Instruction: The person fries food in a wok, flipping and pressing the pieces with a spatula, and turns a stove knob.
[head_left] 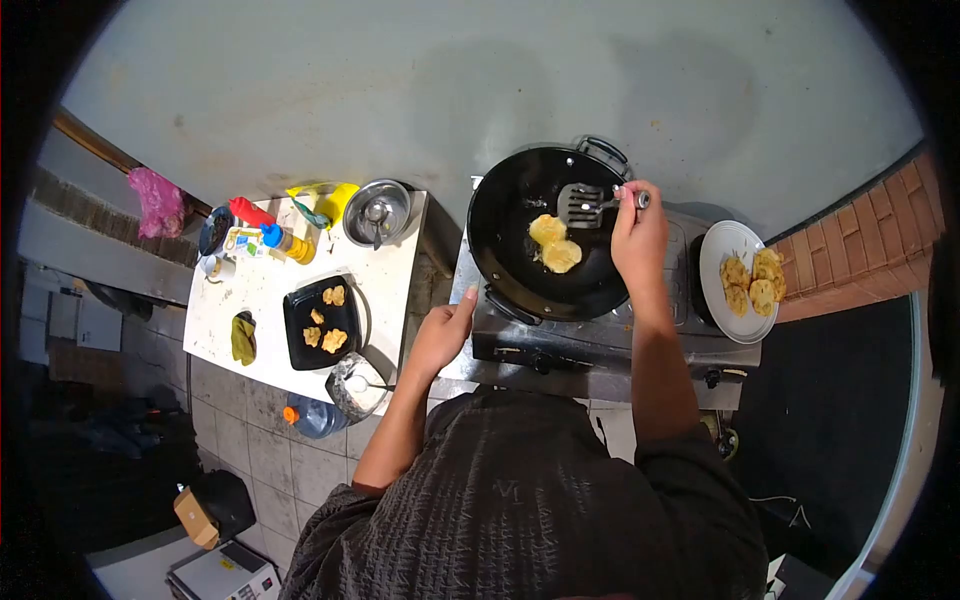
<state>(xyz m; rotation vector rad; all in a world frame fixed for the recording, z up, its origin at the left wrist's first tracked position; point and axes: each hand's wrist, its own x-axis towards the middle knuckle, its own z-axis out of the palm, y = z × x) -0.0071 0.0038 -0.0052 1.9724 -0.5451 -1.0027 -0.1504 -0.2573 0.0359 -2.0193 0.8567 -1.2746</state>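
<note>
My right hand (640,235) is wrapped round the handle of a slotted spatula (579,206), whose dark head is over the black wok (500,240). Two pale yellow fritters (560,256) lie touching each other in the wok, just below the spatula head. To the left of the wok, near its lower handle (512,306), is my left hand (440,338). It is apart from the handle and looks loosely open, with the thumb stretched out and nothing visible in it. The wok rests on a metal gas stove (600,345).
A white plate (715,262) of browned fritters stands right of the wok. On the white table (270,355) at left are a black square plate (300,345) with several pieces, a steel bowl (362,228), a yellow bottle (295,248) and a flour bag (355,385). A water jug (320,418) is below.
</note>
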